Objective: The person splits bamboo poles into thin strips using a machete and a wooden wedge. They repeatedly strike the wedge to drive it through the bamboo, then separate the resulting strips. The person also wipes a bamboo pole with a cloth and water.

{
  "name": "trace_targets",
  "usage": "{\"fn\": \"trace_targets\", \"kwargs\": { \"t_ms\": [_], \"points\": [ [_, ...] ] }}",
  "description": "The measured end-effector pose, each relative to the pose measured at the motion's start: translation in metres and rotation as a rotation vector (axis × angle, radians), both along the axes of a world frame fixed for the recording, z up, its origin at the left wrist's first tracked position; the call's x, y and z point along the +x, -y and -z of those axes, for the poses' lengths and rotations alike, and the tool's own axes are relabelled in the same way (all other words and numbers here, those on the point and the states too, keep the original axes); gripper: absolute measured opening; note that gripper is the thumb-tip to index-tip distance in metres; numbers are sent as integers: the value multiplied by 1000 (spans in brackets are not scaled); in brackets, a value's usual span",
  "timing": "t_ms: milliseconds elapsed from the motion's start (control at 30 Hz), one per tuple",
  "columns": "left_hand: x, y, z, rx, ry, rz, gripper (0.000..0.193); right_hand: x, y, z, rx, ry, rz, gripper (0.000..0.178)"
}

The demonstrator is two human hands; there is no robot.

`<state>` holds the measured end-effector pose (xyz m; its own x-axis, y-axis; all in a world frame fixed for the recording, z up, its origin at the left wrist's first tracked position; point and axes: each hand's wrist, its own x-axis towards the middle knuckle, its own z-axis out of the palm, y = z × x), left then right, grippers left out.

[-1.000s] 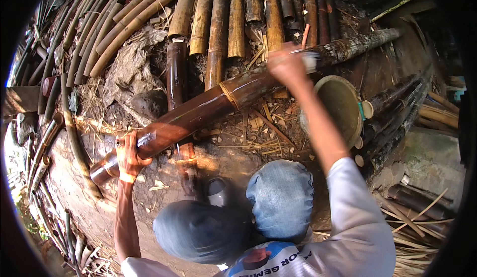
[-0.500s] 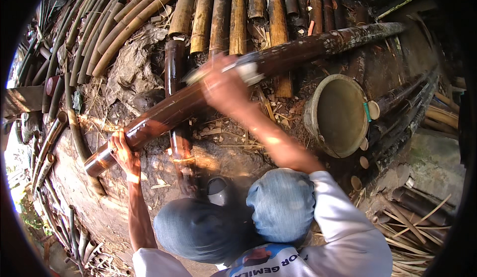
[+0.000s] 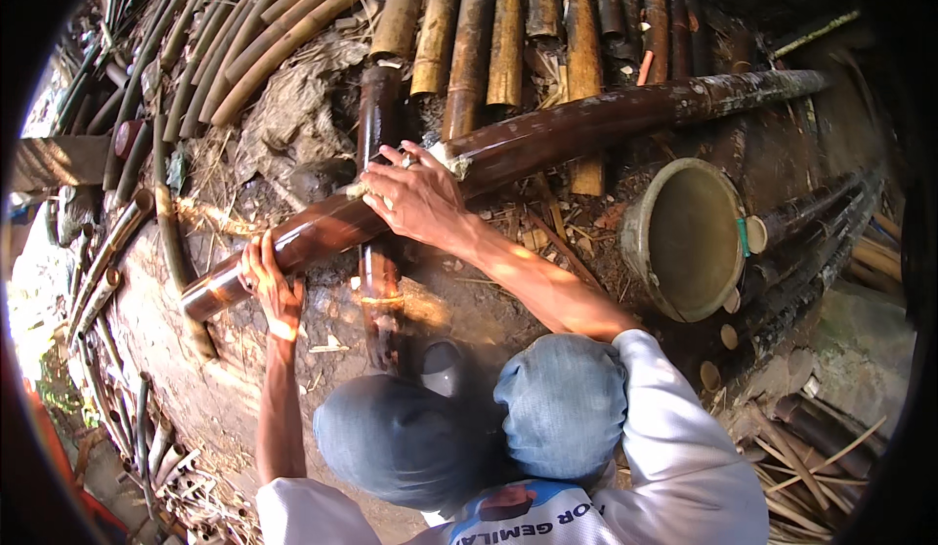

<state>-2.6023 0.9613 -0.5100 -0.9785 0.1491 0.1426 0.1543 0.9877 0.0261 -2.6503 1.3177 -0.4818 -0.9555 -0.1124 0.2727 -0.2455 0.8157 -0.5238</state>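
Note:
A long, dark brown, wet bamboo pole (image 3: pixel 586 127) lies slantwise before me, its near end at the left and its far end at the upper right. My left hand (image 3: pixel 272 277) is closed round the pole close to its left end. Partway along it, my right hand (image 3: pixel 422 198) presses a pale, whitish pad (image 3: pixel 452 162) against the upper side. The pad sticks out on both sides of the hand; whether it is cloth or fibre I cannot tell. Under the pole, a shorter dark bamboo piece (image 3: pixel 379 296) runs crosswise toward my feet.
At the right stands a round grey basin (image 3: pixel 635 228) holding murky liquid, with a green thing on its rim. Several cut bamboo lengths (image 3: pixel 506 42) lie in a row at the back. More poles (image 3: pixel 313 27) are stacked at the left. Chips and scraps litter the ground.
My right hand, blurred before, has slid the pad a little down and left along the pole and now shows sharply. The left hand keeps its hold. The whole view has shifted slightly.

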Motion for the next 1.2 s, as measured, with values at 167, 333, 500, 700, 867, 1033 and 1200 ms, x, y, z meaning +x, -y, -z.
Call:
{"fn": "trace_targets", "kwargs": {
  "t_ms": [167, 333, 500, 700, 867, 1033, 1200],
  "points": [
    [-30, 34, -50, -237, 225, 150, 109, -21, -172, 17, 306, 286, 214, 26],
    [-25, 31, -38, 77, 125, 290, 107, -22, -221, 30, 93, 172, 414, 22],
    [-25, -2, -46, 16, 99, 286, 105, -10, 38, 54, -137, -555, -299, 23],
    [22, 13, -24, 24, -29, 92, 106, -9, -283, 2, 259, 351, 554, 35],
    [2, 5, 0, 24, -374, 132, 72, -3, -47, 17, 211, -129, 130, 25],
    [22, 14, -19, -154, -99, 26, 97, 7, -62, 13, 62, 184, 144, 35],
    [-63, 15, -55, -72, 207, 325, 105, -6, -324, 42, 610, -177, 525, 37]
  ]
}}
